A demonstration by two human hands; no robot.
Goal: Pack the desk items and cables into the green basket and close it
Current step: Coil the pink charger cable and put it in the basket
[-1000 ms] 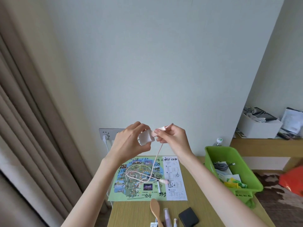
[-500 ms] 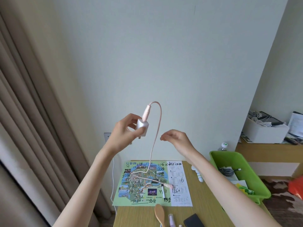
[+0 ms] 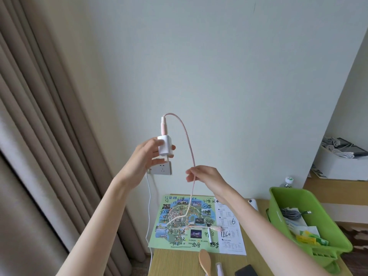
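- Between the curled fingers of my left hand [image 3: 146, 157] I hold the white charger [image 3: 165, 146], prongs down.
- Below those fingers, my right hand [image 3: 208, 176] pinches the pink cable [image 3: 188, 141].

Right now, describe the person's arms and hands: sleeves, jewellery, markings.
The left hand and right hand are bare: no gloves, rings or markings visible. Both forearms are uncovered to the frame's edge, with no sleeve, watch or bracelet in view.

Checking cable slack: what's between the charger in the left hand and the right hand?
Only the pink cable, arcing from the white charger down into the right hand; head view.
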